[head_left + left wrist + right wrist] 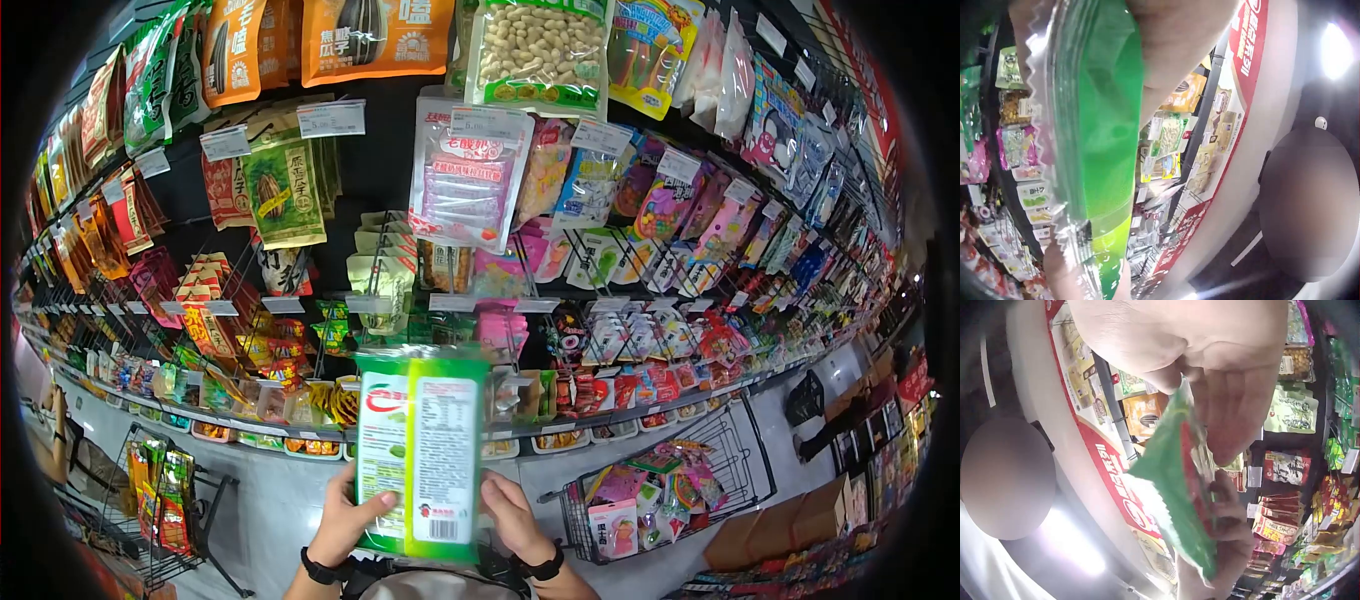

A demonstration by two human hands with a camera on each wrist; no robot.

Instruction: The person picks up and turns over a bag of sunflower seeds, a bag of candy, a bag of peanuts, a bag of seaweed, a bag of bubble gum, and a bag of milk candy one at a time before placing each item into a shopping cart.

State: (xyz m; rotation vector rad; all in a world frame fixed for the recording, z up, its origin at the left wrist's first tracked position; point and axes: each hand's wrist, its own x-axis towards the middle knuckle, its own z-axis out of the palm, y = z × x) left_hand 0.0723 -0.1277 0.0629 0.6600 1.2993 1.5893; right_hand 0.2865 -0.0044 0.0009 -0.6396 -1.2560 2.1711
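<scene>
A green and white packet (445,450) stands upright in front of the body in the head view, its printed back with a barcode facing the camera. The left hand (345,512) holds its lower left side, thumb across the front and fingers behind. At the lower right edge, the right hand (517,515) grips it, fingers mostly hidden behind. The left wrist view shows the packet's green side (1110,112) close up beside the left palm (1179,44). In the right wrist view the packet (1179,487) is edge-on below the right hand (1229,381).
Shelves of hanging snack bags curve across the front, with a peanut bag (540,60) and a pink-white bag (470,175). A cart holding several packets (613,528) stands at right, another cart (215,500) at left. Cardboard boxes (770,530) lie at lower right.
</scene>
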